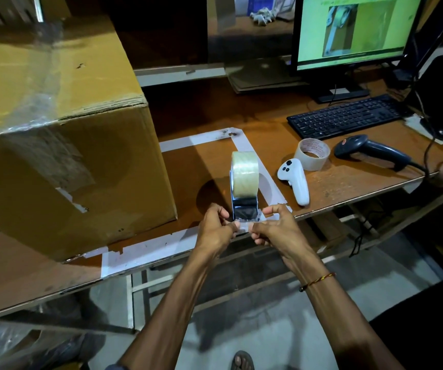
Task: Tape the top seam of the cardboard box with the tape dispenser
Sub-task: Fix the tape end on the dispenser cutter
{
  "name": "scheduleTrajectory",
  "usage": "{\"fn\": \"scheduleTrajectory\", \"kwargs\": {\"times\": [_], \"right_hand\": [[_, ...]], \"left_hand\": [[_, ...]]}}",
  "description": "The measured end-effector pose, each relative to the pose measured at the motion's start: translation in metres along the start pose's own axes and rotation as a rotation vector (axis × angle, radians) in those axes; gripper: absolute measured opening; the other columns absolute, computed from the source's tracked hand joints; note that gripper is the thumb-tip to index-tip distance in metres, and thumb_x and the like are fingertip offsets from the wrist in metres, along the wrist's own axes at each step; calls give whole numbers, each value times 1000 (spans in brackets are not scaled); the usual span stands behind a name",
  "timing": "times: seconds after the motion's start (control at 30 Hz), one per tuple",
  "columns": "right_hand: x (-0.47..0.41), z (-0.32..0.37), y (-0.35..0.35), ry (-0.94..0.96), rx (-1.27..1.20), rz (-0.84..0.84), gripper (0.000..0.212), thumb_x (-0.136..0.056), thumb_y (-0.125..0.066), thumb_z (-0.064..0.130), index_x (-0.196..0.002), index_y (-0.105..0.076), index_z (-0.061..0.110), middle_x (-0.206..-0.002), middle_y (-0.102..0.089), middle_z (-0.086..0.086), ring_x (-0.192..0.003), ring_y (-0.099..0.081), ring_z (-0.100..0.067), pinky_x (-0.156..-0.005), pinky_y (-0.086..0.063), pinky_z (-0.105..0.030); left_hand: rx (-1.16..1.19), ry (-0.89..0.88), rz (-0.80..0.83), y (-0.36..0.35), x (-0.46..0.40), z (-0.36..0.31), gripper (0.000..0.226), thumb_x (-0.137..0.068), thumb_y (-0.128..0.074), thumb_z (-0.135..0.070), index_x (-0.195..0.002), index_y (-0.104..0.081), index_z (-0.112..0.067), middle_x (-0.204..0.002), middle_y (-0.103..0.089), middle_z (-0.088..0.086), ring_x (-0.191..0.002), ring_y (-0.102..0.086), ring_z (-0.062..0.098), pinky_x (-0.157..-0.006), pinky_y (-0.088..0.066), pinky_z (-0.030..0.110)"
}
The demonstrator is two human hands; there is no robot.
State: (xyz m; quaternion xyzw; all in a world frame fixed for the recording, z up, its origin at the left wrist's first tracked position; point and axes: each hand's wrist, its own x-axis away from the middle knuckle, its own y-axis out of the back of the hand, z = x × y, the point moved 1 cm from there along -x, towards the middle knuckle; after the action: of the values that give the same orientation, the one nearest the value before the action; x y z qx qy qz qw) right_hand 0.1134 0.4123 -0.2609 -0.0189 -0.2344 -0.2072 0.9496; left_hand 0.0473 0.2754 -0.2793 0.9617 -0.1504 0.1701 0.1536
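**Tape end in both hands; the box seam lies up and to the left**

Just below the centre of the frame, the left hand (216, 229) and the right hand (273, 227) meet at the near edge of the table (241, 113). Both are closed in a pinch on the loose end of clear tape (243, 225), which they hold stretched between them at the mouth of the tape dispenser (245, 188).

The dispenser stands on the table directly above the hands in the frame. Its roll is upright and its long axis runs away from the person, toward the top of the frame.

The cardboard box (62, 145) fills the left and upper left of the frame, just beside the dispenser, with its near corner close to the left hand. Its top face sits well above the hands. A band of shiny tape already crosses that face diagonally and folds down the front.

Judging from this, the dispenser must be lifted up and leftward to reach the seam. The left hand is the nearer one to the box.
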Motion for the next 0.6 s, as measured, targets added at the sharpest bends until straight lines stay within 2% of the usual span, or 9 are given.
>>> {"fn": "scheduleTrajectory", "kwargs": {"times": [0.1,0.2,0.3,0.43,0.5,0.6], "right_hand": [[0,-1,3,6,4,-5,52,-84,-73,-5,-123,-45,16,-86,-71,-17,-68,-65,-18,-53,-55,-21],[0,-2,5,9,3,-15,53,-82,-75,-4,-120,-46,17,-91,-71,-21,-70,-66,-19,-54,-56,-22],[0,-1,5,17,22,-28,51,-83,-75,-4,-120,-46,16,-90,-71,-21,-68,-67,-19,-52,-55,-21],[1,-2,6,20,30,-38,49,-84,-76,-3,-119,-45,14,-92,-72,-25,-62,-67,-17,-49,-52,-18],[1,-2,6,22,30,-37,48,-84,-75,-2,-119,-45,13,-93,-73,-26,-62,-67,-16,-48,-52,-17],[0,-4,5,29,37,-20,46,-86,-72,-4,-118,-45,14,-88,-74,-21,-68,-69,-19,-52,-55,-19]], "left_hand": [[17,20,62,0,-1,-2,24,-91,-65,-6,-96,-48,-22,-94,-67,14,-72,-63,17,-60,-47,28],[-17,29,143,0,0,-7,34,-85,-74,-11,-103,-49,-26,-86,-66,10,-73,-63,19,-61,-48,30],[-42,41,140,1,1,-10,42,-80,-77,-4,-103,-50,-26,-86,-65,10,-74,-64,20,-60,-49,29],[84,112,131,5,1,-13,45,-79,-71,11,-104,-49,-19,-90,-70,16,-61,-62,16,-48,-48,23],[140,145,125,10,3,-15,47,-79,-69,14,-110,-49,-14,-97,-71,22,-60,-62,17,-51,-50,25],[125,134,126,12,5,-16,47,-80,-69,14,-115,-49,-11,-97,-70,23,-62,-62,17,-60,-53,29]]}}
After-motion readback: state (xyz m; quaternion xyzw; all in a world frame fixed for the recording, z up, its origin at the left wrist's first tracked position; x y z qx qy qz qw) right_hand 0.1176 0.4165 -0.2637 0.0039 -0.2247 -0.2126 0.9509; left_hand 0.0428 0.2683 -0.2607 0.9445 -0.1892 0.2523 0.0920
